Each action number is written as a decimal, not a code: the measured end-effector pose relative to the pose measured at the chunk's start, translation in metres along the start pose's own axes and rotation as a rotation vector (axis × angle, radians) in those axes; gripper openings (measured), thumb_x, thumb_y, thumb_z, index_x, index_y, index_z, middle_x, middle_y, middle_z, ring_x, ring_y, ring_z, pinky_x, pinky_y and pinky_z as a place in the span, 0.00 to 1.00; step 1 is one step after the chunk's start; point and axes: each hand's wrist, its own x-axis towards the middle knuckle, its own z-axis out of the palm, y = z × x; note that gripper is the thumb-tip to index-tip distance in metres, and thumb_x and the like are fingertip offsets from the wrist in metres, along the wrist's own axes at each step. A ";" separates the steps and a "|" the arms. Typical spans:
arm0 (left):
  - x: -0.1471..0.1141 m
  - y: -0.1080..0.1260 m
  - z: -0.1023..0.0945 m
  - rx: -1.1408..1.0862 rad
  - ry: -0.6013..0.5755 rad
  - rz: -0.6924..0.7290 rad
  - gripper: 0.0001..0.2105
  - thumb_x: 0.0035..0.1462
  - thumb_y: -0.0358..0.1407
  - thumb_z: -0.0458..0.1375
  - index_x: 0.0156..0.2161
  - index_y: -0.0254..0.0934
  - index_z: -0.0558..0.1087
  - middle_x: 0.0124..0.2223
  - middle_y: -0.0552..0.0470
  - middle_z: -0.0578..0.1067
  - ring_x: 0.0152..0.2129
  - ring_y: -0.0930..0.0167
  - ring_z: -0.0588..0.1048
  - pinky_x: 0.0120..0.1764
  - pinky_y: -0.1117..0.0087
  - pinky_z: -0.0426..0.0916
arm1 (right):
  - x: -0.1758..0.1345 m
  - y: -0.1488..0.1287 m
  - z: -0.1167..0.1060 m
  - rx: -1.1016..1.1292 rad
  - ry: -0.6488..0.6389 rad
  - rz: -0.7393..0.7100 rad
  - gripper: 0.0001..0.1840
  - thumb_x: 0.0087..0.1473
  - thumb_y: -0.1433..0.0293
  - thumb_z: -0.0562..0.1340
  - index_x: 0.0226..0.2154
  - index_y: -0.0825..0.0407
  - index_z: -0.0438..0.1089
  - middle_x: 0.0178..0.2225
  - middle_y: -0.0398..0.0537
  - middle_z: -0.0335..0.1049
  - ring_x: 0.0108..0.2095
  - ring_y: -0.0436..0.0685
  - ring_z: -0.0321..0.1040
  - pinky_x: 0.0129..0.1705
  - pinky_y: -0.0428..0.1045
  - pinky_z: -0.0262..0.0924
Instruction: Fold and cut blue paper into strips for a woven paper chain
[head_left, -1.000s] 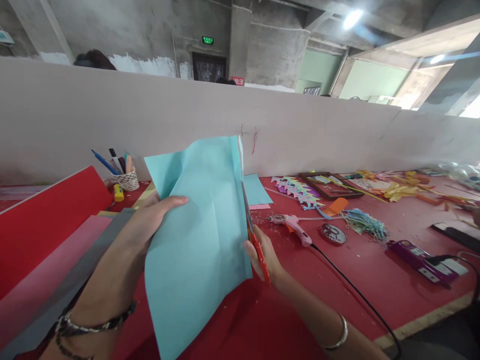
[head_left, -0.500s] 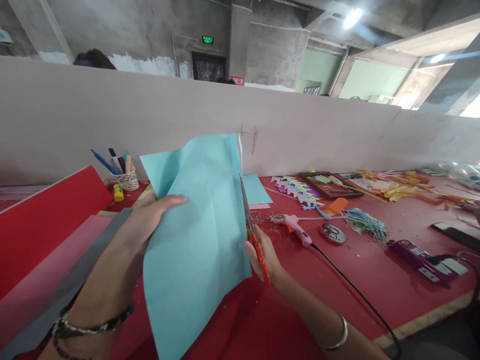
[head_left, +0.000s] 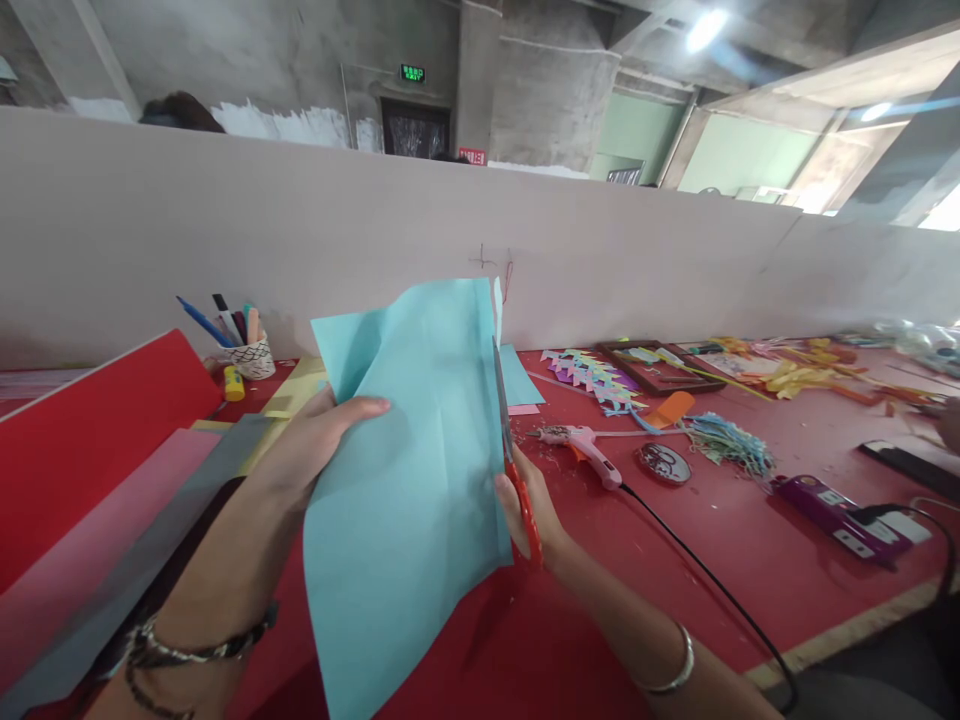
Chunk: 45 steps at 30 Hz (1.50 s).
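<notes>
A large sheet of light blue paper (head_left: 412, 470) is held up over the red table, curved and creased lengthwise. My left hand (head_left: 337, 430) grips its left side, thumb on the front and fingers hidden behind. My right hand (head_left: 536, 510) is closed round the orange handles of a pair of scissors (head_left: 525, 510). The blades point upward along the sheet's right edge. Above the blade tips a narrow cut strip (head_left: 497, 305) stands slightly apart from the sheet. Behind the scissors lies another light blue sheet (head_left: 520, 375) on pink paper.
A pink glue gun (head_left: 589, 450) with a black cord lies to the right, near a round tin (head_left: 664, 464) and a purple power strip (head_left: 840, 515). A pen cup (head_left: 253, 357) and red board (head_left: 112, 440) are at left. Another person's hand (head_left: 949, 422) shows at far right.
The blue paper, both hands and the scissors have shifted slightly right. The scissor blades now look closer together, and the strip at the top leans further from the sheet.
</notes>
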 end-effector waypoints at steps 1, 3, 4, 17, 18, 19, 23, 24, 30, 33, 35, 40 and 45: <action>0.000 0.000 0.000 -0.003 -0.001 -0.003 0.20 0.31 0.36 0.64 0.36 0.37 0.71 0.27 0.55 0.75 0.21 0.68 0.74 0.22 0.70 0.70 | 0.000 0.000 0.000 0.000 0.002 -0.001 0.28 0.50 0.44 0.43 0.29 0.50 0.60 0.23 0.45 0.57 0.30 0.57 0.60 0.33 0.52 0.58; -0.001 0.001 0.000 -0.012 -0.010 -0.001 0.20 0.31 0.36 0.64 0.36 0.37 0.71 0.27 0.56 0.75 0.21 0.69 0.74 0.22 0.71 0.71 | 0.000 0.000 0.000 -0.001 0.002 0.005 0.28 0.50 0.44 0.43 0.29 0.50 0.60 0.22 0.44 0.56 0.31 0.57 0.61 0.34 0.52 0.59; -0.001 0.001 0.000 -0.014 -0.014 0.002 0.20 0.31 0.35 0.64 0.36 0.37 0.71 0.27 0.56 0.75 0.20 0.69 0.74 0.22 0.71 0.71 | 0.000 -0.001 0.000 -0.003 0.000 0.010 0.28 0.50 0.44 0.42 0.28 0.50 0.59 0.22 0.44 0.55 0.31 0.58 0.61 0.34 0.53 0.59; -0.001 0.004 0.002 0.011 0.002 -0.005 0.18 0.33 0.35 0.62 0.35 0.37 0.70 0.29 0.54 0.77 0.23 0.67 0.75 0.23 0.70 0.71 | -0.003 -0.004 -0.003 0.002 0.001 -0.033 0.28 0.52 0.45 0.40 0.24 0.50 0.57 0.23 0.44 0.58 0.23 0.52 0.56 0.25 0.48 0.54; 0.000 0.003 0.002 0.013 0.008 -0.010 0.17 0.33 0.35 0.62 0.34 0.37 0.70 0.28 0.54 0.76 0.23 0.67 0.75 0.22 0.70 0.71 | -0.003 -0.004 -0.002 0.009 -0.001 -0.036 0.28 0.52 0.45 0.40 0.25 0.51 0.57 0.23 0.44 0.58 0.23 0.52 0.56 0.25 0.48 0.53; 0.000 0.003 0.002 0.017 0.014 -0.013 0.16 0.33 0.35 0.62 0.34 0.37 0.70 0.27 0.55 0.76 0.22 0.68 0.75 0.22 0.71 0.71 | -0.003 -0.004 -0.002 0.012 -0.001 -0.037 0.29 0.52 0.45 0.40 0.25 0.51 0.58 0.23 0.44 0.58 0.23 0.51 0.55 0.25 0.48 0.53; 0.002 0.001 0.001 0.009 0.008 -0.013 0.15 0.35 0.34 0.62 0.34 0.37 0.70 0.26 0.56 0.76 0.21 0.69 0.75 0.21 0.71 0.71 | -0.004 -0.004 -0.001 0.039 -0.001 -0.017 0.29 0.52 0.44 0.41 0.24 0.51 0.57 0.21 0.43 0.56 0.22 0.51 0.53 0.24 0.47 0.51; 0.002 0.001 0.001 -0.001 0.004 -0.011 0.15 0.35 0.34 0.62 0.34 0.37 0.70 0.26 0.56 0.76 0.20 0.69 0.75 0.21 0.71 0.71 | -0.004 -0.003 -0.001 0.054 -0.002 -0.009 0.29 0.51 0.44 0.41 0.24 0.51 0.56 0.21 0.43 0.55 0.22 0.50 0.52 0.24 0.47 0.51; 0.003 -0.001 0.000 -0.007 -0.019 -0.011 0.14 0.37 0.33 0.61 0.35 0.38 0.71 0.27 0.55 0.76 0.21 0.69 0.75 0.21 0.71 0.72 | -0.005 -0.002 0.001 0.099 0.009 0.006 0.29 0.51 0.44 0.42 0.24 0.52 0.56 0.20 0.40 0.51 0.22 0.49 0.48 0.23 0.46 0.47; 0.004 -0.001 -0.002 -0.006 -0.039 -0.010 0.15 0.38 0.34 0.61 0.36 0.37 0.71 0.28 0.55 0.77 0.20 0.70 0.75 0.21 0.71 0.72 | -0.004 -0.003 0.001 0.106 0.012 0.018 0.29 0.50 0.43 0.43 0.22 0.52 0.54 0.20 0.40 0.49 0.21 0.48 0.46 0.22 0.45 0.46; 0.004 -0.001 -0.001 -0.008 -0.036 -0.011 0.16 0.38 0.34 0.61 0.37 0.37 0.71 0.28 0.55 0.77 0.20 0.69 0.75 0.22 0.70 0.72 | -0.004 -0.003 0.001 0.116 0.009 0.035 0.29 0.49 0.43 0.43 0.22 0.52 0.53 0.20 0.39 0.48 0.21 0.47 0.46 0.21 0.45 0.45; 0.005 0.000 0.001 -0.001 0.004 0.010 0.16 0.33 0.33 0.62 0.34 0.36 0.71 0.25 0.56 0.76 0.19 0.70 0.75 0.19 0.72 0.71 | -0.003 -0.008 0.000 0.161 -0.007 0.061 0.29 0.50 0.43 0.43 0.22 0.52 0.54 0.19 0.39 0.47 0.20 0.47 0.44 0.20 0.44 0.44; 0.007 -0.001 -0.002 -0.004 -0.001 0.031 0.16 0.30 0.33 0.62 0.32 0.36 0.71 0.22 0.58 0.75 0.15 0.71 0.73 0.17 0.73 0.70 | -0.001 -0.006 -0.003 0.069 0.016 0.047 0.27 0.51 0.45 0.43 0.21 0.50 0.50 0.19 0.39 0.46 0.20 0.47 0.43 0.21 0.45 0.43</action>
